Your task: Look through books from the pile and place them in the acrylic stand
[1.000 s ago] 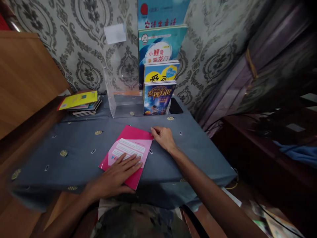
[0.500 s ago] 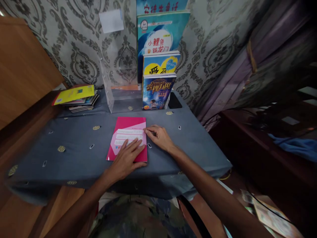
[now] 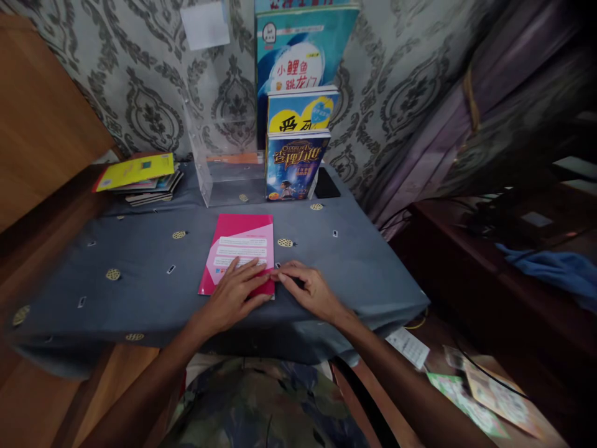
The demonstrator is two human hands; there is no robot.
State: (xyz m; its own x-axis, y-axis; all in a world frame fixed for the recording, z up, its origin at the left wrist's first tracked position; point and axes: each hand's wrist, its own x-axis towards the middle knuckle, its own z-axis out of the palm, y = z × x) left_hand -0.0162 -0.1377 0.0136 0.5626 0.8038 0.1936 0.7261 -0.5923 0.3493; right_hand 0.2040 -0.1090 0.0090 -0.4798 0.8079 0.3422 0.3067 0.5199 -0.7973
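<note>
A pink book (image 3: 246,227) lies on the cloth-covered table in front of me, its printed text upside down from where I look. Across its lower part rests my left hand (image 3: 233,292), open and flat with the fingers stretched forward. My right hand (image 3: 308,289) is at the book's right edge near the lower corner, thumb and forefinger closed on that edge and the other fingers curled. Whether any pages are lifted between those fingertips is too small to see.
Behind the book stands a clear acrylic rack (image 3: 236,194), with several upright books in its right half, a blue one (image 3: 295,168) foremost. A dark phone (image 3: 328,183) lies beside it. At the back left is a book pile topped by a yellow book (image 3: 137,171).
My right hand has slid toward me along the book's right edge, from its upper half to near the lower corner. My left hand stays on the book. The view has shifted slightly.
</note>
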